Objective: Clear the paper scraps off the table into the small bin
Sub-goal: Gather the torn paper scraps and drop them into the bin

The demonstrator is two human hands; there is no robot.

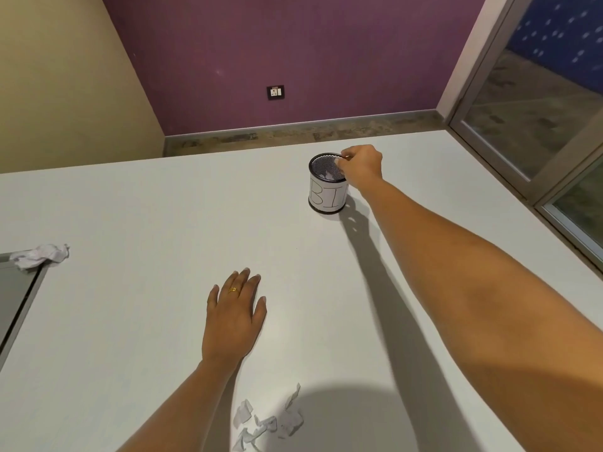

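The right hand (360, 166) reached far out over the small bin (326, 195), fingers curled at its rim (whether they pinched anything could not be told). The left hand (233, 318) lay flat on the table (163, 207), fingers straight. Paper scraps (267, 422) lay near the front edge, and a crumpled piece (40, 256) lay far left.

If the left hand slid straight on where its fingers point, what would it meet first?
Probably nothing: the left hand, flat on the table, points to the left of the bin, so the way looks free up to the table's far edge.
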